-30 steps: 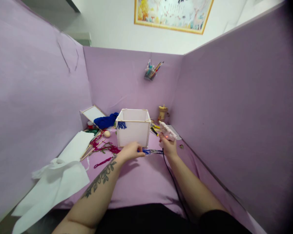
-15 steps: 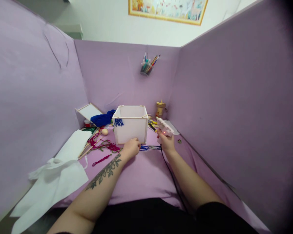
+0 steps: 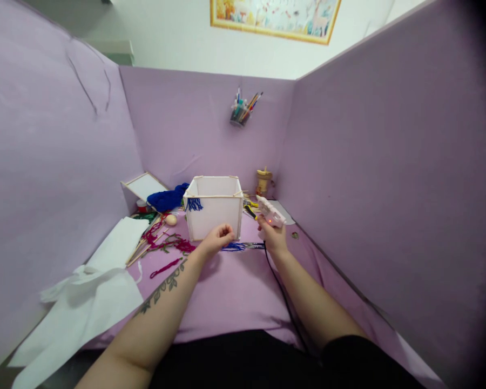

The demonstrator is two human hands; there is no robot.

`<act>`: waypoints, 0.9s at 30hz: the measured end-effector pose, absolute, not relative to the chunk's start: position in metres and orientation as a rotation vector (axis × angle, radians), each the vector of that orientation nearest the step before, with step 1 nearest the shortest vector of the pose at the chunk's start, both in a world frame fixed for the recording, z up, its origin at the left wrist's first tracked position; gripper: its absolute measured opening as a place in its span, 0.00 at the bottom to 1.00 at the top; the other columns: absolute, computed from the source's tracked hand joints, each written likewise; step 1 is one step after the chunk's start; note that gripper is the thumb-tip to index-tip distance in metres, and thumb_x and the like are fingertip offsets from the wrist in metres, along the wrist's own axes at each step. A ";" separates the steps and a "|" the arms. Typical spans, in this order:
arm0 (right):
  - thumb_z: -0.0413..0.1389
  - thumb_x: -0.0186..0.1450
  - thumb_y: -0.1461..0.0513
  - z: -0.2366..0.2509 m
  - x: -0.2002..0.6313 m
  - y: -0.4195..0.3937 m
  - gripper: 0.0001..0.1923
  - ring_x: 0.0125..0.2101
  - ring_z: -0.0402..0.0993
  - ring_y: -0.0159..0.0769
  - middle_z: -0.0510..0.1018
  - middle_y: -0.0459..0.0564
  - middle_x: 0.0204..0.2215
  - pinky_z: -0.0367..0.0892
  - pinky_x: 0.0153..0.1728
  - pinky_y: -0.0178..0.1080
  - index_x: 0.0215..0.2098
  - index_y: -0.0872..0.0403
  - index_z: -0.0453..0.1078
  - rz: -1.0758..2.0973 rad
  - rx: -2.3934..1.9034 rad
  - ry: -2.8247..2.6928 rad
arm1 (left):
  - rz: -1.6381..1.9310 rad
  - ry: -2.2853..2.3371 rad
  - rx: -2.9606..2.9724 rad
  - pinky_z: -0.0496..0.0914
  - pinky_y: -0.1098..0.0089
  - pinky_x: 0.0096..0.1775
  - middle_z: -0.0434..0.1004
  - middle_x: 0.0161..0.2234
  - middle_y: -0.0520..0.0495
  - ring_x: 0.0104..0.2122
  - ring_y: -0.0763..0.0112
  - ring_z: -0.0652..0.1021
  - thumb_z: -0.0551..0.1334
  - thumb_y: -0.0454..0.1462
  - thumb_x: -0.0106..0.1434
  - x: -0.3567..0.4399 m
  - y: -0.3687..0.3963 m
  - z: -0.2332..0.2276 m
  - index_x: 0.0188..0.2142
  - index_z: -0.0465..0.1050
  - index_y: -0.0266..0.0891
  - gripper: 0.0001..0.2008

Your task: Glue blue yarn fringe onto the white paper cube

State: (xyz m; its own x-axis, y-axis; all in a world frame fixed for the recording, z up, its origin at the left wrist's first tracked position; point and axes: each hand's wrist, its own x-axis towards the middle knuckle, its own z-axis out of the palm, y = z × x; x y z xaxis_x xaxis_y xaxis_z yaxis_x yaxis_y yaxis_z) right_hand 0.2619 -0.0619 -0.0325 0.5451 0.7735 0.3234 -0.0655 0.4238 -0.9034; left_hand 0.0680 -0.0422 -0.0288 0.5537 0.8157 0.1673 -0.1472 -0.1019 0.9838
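My right hand is wrapped round a white hot glue gun with a red light lit on its side; its nozzle points up and to the left, and its black cord runs down toward me. My left hand is closed, fingertips pinched, in front of the white box; what it holds, if anything, is too small to make out. The box is open at the top and edged with thin wooden sticks. Short blue yarn strands hang at its upper left front. More cut blue yarn lies between my hands, beside metal scissors.
Left lie white cloth, magenta yarn, wooden sticks, an egg-shaped item and a blue yarn skein. Yellow-black pliers and a small wooden model stand behind. Purple panels enclose the table.
My left hand has lifted slightly away from the table and the blue yarn, with its fingers still pinched. The glue gun stays in my right hand; the view has shifted slightly.
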 end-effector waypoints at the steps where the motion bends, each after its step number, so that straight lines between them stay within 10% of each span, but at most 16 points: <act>1: 0.66 0.49 0.51 -0.033 0.262 -0.061 0.20 0.19 0.65 0.28 0.71 0.43 0.19 0.59 0.18 0.31 0.32 0.56 0.72 0.614 -0.998 -0.839 | 0.899 0.549 1.363 0.52 0.77 0.23 0.60 0.20 0.57 0.19 0.81 0.60 0.70 0.46 0.50 0.068 -0.045 -0.026 0.27 0.61 0.38 0.20; 15: 0.66 0.50 0.51 -0.036 0.263 -0.060 0.19 0.19 0.65 0.29 0.72 0.43 0.19 0.60 0.19 0.32 0.32 0.56 0.73 0.612 -1.004 -0.851 | 0.943 0.089 0.690 0.56 0.77 0.22 0.56 0.25 0.52 0.22 0.79 0.59 0.62 0.35 0.61 0.056 -0.068 0.002 0.23 0.59 0.36 0.14; 27: 0.65 0.51 0.52 -0.037 0.263 -0.059 0.17 0.19 0.66 0.29 0.72 0.44 0.20 0.60 0.19 0.32 0.32 0.55 0.73 0.593 -0.986 -0.880 | 0.923 0.050 0.644 0.59 0.79 0.23 0.56 0.25 0.53 0.22 0.80 0.61 0.63 0.29 0.51 0.054 -0.069 0.004 0.26 0.60 0.36 0.10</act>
